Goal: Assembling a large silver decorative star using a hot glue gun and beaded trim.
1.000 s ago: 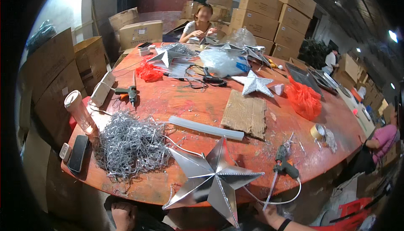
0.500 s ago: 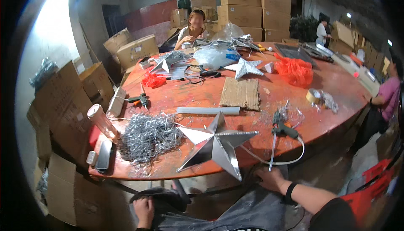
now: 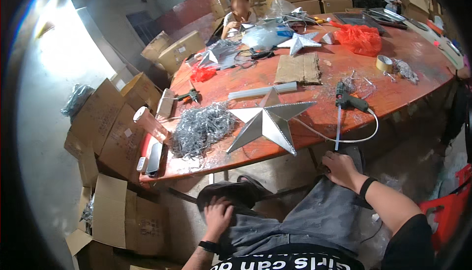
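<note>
Fingers apart and empty, my left hand [image 3: 218,216] lies on my left thigh. My right hand [image 3: 340,169] rests over my right knee, its fingers loosely spread with nothing visible in them. Nearest on the table is a silver five-pointed star [image 3: 270,122], close to the front edge. Left of it lies a tangled heap of silver tinsel [image 3: 202,129]. To its right, above my right hand, a dark green glue gun [image 3: 350,98] sits with a long glue stick [image 3: 339,127] hanging past the table edge and a white cord looping round. A bundle of translucent glue sticks [image 3: 263,91] lies behind the star.
On the red table [image 3: 211,164] stand a pink-tinted bottle [image 3: 150,122], a phone [image 3: 155,159], another glue gun [image 3: 191,96], a cardboard piece [image 3: 298,68], tape roll [image 3: 384,63] and red plastic bag [image 3: 359,39]. Open cartons [image 3: 110,211] stand at left. A person [image 3: 239,14] sits across the table.
My view has tilted downward, so the table sits higher in the picture and more of my legs and arms shows. Both hands stay on my legs; the things on the table have not moved.
</note>
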Demonstrator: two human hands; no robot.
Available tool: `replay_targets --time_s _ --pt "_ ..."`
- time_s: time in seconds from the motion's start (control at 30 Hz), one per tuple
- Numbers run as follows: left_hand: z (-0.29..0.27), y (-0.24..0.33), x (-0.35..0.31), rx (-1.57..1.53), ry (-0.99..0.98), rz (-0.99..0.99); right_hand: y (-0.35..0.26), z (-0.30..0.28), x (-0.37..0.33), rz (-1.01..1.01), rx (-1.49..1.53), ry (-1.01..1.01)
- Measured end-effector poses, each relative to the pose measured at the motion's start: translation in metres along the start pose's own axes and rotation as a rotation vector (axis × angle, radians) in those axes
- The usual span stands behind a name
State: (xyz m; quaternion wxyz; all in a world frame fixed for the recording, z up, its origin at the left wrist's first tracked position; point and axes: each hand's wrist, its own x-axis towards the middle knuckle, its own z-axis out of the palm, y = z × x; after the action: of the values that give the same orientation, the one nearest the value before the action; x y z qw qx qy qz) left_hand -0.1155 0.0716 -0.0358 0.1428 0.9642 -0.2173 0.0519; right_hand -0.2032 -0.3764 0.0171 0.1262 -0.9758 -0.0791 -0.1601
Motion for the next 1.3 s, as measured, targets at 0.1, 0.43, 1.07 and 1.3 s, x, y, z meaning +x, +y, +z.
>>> replay_targets --time_s 0.1,0.43,1.07,1.3 --pt "0.01 0.022 -0.01 -0.039 -0.084 0.123 0.003 0.006 0.001 0.017 -0.049 0.02" --pt "0.03 0.034 -0.026 -0.558 -0.244 -0.208 -0.002 0.002 0.015 -0.025 0.051 0.021" --pt "0.041 -0.059 0.011 -1.086 -1.448 -0.233 0.054 0.058 0.007 -0.062 -0.207 -0.228" --pt "-0.007 -0.027 0.041 -1.844 -1.004 -0.62 0.021 0.02 0.014 0.106 0.062 0.055"
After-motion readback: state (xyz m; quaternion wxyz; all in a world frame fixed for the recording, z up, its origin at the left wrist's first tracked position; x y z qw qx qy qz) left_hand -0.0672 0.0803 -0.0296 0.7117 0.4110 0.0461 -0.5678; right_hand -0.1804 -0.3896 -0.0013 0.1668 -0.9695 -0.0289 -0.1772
